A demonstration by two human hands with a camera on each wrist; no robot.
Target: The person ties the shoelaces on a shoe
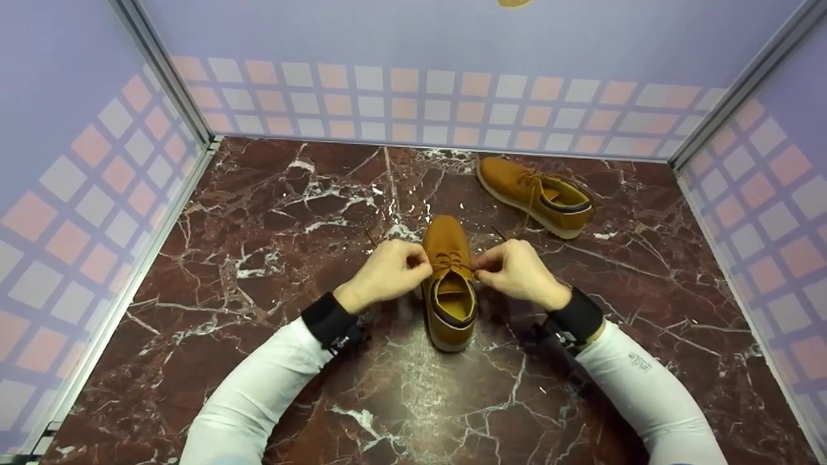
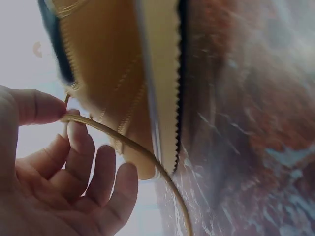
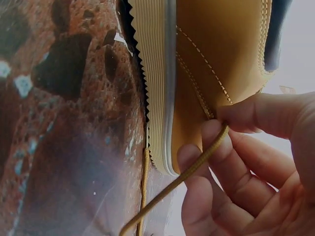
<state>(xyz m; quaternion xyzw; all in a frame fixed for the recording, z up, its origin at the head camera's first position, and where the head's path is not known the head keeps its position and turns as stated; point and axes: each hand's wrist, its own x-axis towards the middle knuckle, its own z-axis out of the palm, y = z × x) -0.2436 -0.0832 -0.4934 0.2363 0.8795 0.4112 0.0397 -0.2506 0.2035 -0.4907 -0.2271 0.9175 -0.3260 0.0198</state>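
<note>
A tan leather shoe stands upright on the table, its toe pointing away and its opening toward me. At its left side my left hand pinches one shoelace between thumb and index finger, and the loose end trails down past the sole. On the opposite side my right hand pinches another shoelace end the same way, close against the shoe's upper. Lacing crosses the shoe's tongue between the two hands.
A second tan shoe sits farther back on the right, angled, with its lace hanging over its side. Dark red marbled tabletop spreads all around. Checkered lilac panels wall off the back and both sides.
</note>
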